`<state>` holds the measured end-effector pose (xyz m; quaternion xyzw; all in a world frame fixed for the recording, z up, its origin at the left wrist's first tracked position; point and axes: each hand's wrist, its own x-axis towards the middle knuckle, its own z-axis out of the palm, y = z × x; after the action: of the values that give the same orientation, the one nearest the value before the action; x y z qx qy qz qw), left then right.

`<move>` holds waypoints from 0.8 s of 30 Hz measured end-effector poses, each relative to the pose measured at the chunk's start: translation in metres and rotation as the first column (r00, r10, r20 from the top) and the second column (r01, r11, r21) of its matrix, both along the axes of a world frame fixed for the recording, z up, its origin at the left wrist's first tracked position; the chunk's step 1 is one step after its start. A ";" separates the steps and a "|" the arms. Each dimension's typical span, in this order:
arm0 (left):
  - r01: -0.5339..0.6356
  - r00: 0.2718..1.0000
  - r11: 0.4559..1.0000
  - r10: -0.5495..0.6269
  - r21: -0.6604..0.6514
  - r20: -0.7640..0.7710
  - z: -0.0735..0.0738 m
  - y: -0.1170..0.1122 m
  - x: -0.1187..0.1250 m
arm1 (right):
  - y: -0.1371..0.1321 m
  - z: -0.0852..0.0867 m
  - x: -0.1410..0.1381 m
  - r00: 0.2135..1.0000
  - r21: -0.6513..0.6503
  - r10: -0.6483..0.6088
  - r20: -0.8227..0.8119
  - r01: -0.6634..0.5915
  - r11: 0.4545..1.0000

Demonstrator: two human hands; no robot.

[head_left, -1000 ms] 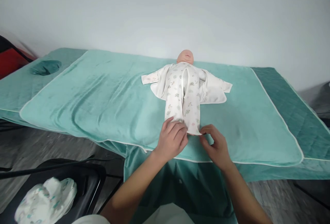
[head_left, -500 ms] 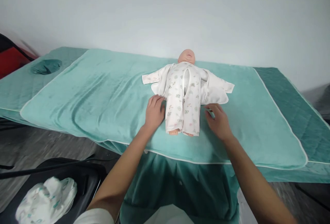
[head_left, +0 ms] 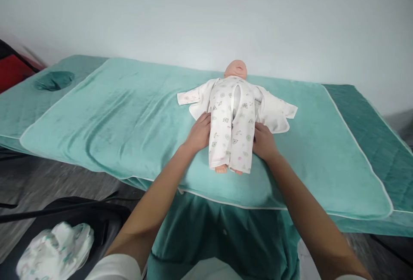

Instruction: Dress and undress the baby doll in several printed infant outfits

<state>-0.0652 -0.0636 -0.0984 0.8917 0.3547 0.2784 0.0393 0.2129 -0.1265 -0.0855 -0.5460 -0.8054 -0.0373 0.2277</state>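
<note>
A baby doll point(head_left: 236, 69) lies on its back on the green bed cover point(head_left: 145, 112), head toward the wall. White patterned open-crotch baby trousers point(head_left: 221, 131) cover its front and legs, with the feet showing below the cuffs. Under it a white baby jacket point(head_left: 274, 114) is spread, sleeves out to both sides. My left hand point(head_left: 200, 133) is closed at the left edge of the trousers. At the right edge, my right hand point(head_left: 264, 141) has its fingers curled in against them. The fingertips of both hands are hidden by the cloth.
The bed's near edge falls away in a dark green skirt point(head_left: 226, 232). A face hole point(head_left: 54, 81) is at the bed's left end. Lower left, a crumpled white printed cloth point(head_left: 56, 250) lies on a black chair point(head_left: 106, 215). A pale wall point(head_left: 206, 17) stands behind the bed.
Both hands have moved inward and slightly forward, from beside the doll to the sides of the trousers. The view has shifted slightly.
</note>
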 end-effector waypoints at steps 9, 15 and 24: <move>-0.035 0.997 0.999 0.037 0.027 -0.071 0.008 0.006 0.018 | -0.002 -0.003 0.004 0.980 0.004 0.073 -0.185 -0.073 0.997; -0.166 0.970 0.986 0.164 0.004 -0.181 0.015 -0.009 0.015 | -0.004 -0.001 0.004 0.987 -0.034 0.051 -0.150 -0.056 0.998; -0.258 0.947 0.950 0.284 -0.173 0.147 0.001 -0.011 0.000 | -0.005 0.002 0.029 0.868 -0.078 -0.135 -0.478 0.111 0.991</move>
<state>-0.0652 -0.0744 -0.0970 0.8016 0.4898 0.3283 0.0985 0.2422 -0.1311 -0.0836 -0.5934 -0.6876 0.1051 0.4050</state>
